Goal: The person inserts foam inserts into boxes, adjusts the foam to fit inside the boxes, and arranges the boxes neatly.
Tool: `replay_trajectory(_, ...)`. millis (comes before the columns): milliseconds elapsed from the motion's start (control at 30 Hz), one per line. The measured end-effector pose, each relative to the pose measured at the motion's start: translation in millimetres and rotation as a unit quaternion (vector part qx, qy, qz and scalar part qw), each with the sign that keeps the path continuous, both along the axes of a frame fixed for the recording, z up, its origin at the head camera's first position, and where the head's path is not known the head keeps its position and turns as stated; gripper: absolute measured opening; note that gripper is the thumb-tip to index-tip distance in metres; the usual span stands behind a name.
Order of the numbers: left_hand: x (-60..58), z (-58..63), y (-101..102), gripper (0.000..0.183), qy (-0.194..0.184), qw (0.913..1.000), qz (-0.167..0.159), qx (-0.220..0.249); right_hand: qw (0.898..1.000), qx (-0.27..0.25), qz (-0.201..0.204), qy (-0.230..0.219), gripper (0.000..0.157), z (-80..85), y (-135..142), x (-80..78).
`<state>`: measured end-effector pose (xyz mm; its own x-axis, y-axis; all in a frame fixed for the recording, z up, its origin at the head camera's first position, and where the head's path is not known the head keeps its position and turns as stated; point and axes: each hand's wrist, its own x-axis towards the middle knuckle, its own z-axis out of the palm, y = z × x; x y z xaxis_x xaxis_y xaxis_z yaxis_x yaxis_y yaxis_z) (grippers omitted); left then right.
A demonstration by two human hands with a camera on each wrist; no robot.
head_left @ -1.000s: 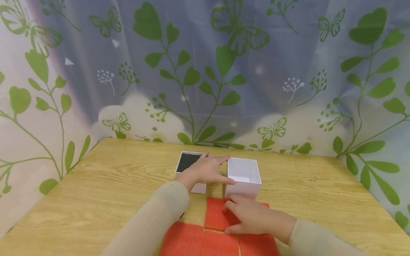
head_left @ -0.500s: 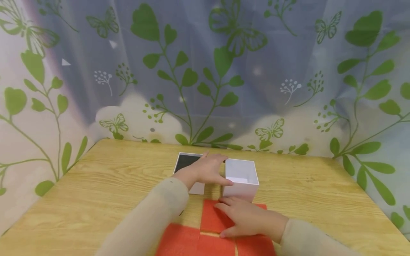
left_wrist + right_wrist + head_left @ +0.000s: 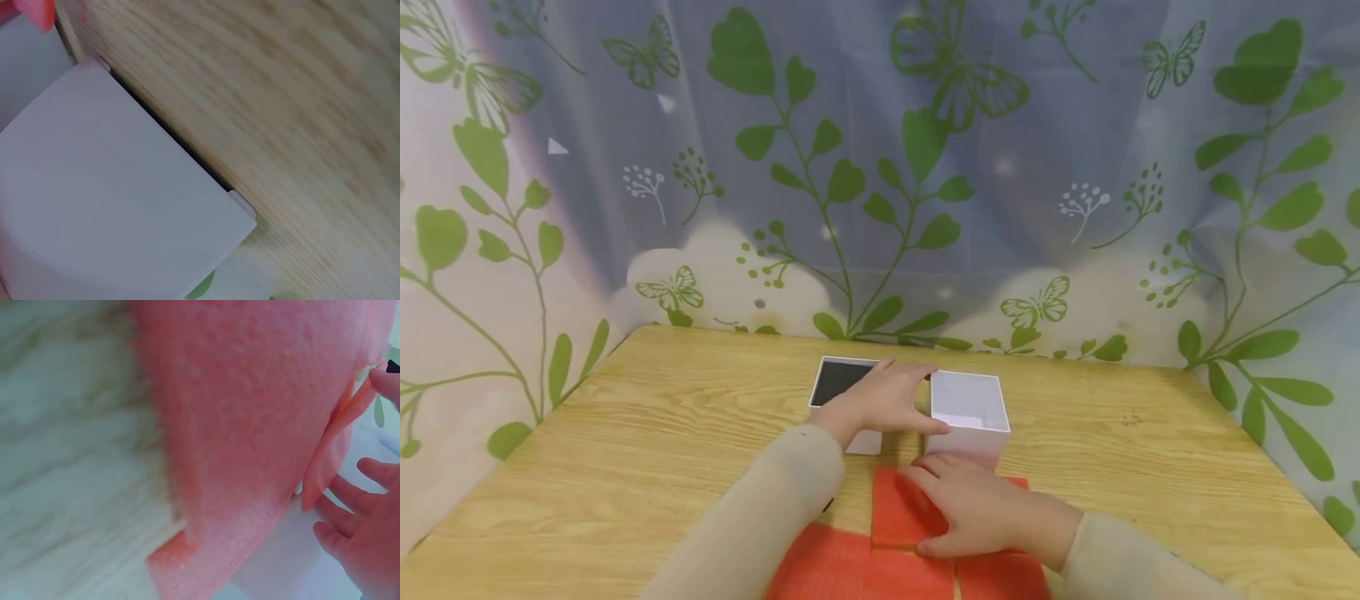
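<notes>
Toward the table's (image 3: 647, 417) far edge: left hand (image 3: 883, 397) spread at right white box (image 3: 972, 443). My right hand (image 3: 976, 506) pinches red cloth (image 3: 895, 507) shallowly; it could slip.

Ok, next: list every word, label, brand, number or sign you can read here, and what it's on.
None can be read.
Left box, right box and red pieces: no lettering in view.
Backdrop: printed plants and butterflies, no words seen.
Table: small faint marks at right, too unclear to read.
</notes>
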<state>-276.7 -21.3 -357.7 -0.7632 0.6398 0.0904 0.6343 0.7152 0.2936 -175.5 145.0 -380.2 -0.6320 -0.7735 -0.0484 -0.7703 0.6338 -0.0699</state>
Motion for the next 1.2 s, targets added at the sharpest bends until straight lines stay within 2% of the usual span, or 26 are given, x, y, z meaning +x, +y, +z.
replay_trajectory(133, 0.8, 2.1, -1, 0.091, -0.008, 1.0000, 0.003, 0.002, 0.999, 0.008, 0.025, 0.018, 0.071, 2.6, -1, 0.5)
replay_trajectory(367, 1.3, 3.4, -1, 0.091, -0.010, 0.9999, 0.004, 0.004, 0.999, -0.024, 0.028, 0.000, 0.074, 11.2, 3, 1.3)
replay_trajectory(533, 0.8, 2.7, -2, 0.091, -0.006, 1.0000, 0.006, 0.000, 0.999, -0.031, 0.038, 0.010, 0.074, 16.0, 9, 4.6)
replay_trajectory(833, 1.9, 3.8, -2, 0.091, -0.012, 0.9999, 0.009, -0.001, 0.999, -0.040, 0.019, -0.006, 0.076, 28.4, 22, 10.9)
replay_trajectory(1000, 1.9, 1.9, -2, 0.092, -0.014, 0.9998, 0.010, -0.004, 0.998, -0.043, 0.032, 0.021, 0.076, 31.8, 25, 14.3)
replay_trajectory(1200, 2.1, 2.6, -1, 0.099, -0.013, 0.9997, 0.014, -0.014, 0.996, -0.065, 0.046, 0.027, 0.075, 33.3, 30, 16.5)
